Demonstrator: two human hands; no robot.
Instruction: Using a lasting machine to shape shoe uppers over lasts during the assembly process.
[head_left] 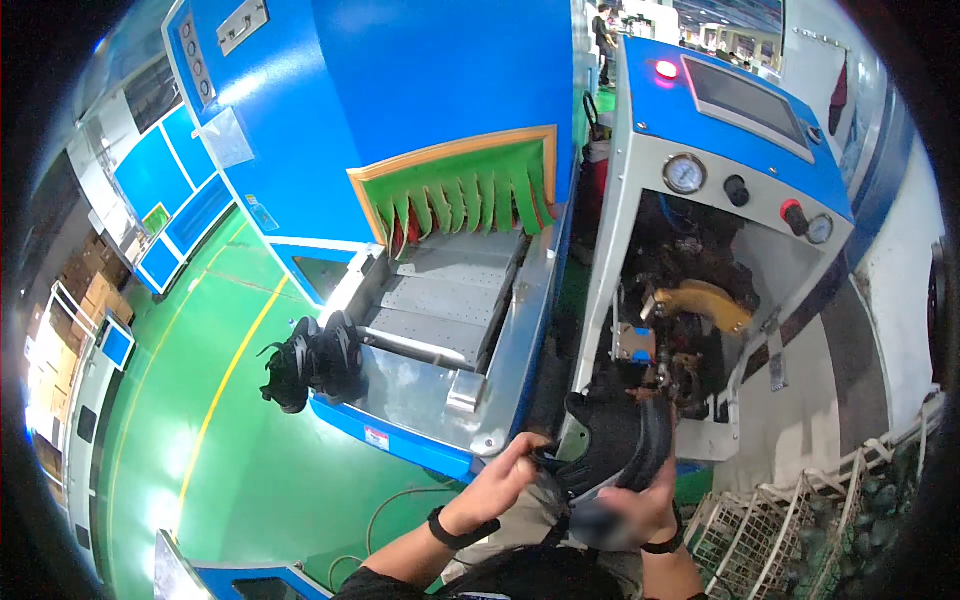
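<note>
A black shoe (pixel 610 455) is tilted in front of me, beside the open front of the press machine (pixel 640 130). My right hand (pixel 652 508) is wrapped round its near lower end, with the thumb on the upper. At the shoe's left side my left hand (pixel 508 488) has closed its fingers on a dark edge or strap of it; the exact part is too small to tell. A dark blurred patch covers the area beside my right thumb. Two more black shoes (pixel 337 358) stand at the left corner of the conveyor's metal end plate (pixel 410 390).
A blue conveyor machine (pixel 450 80) has a slatted belt (pixel 440 290) leading under green strip curtains (pixel 470 205). The press carries a screen (pixel 745 105), a lit red lamp (pixel 666 69) and gauges (pixel 685 173). White wire racks (pixel 770 530) stand at the lower right. A cable (pixel 380 510) lies on the green floor.
</note>
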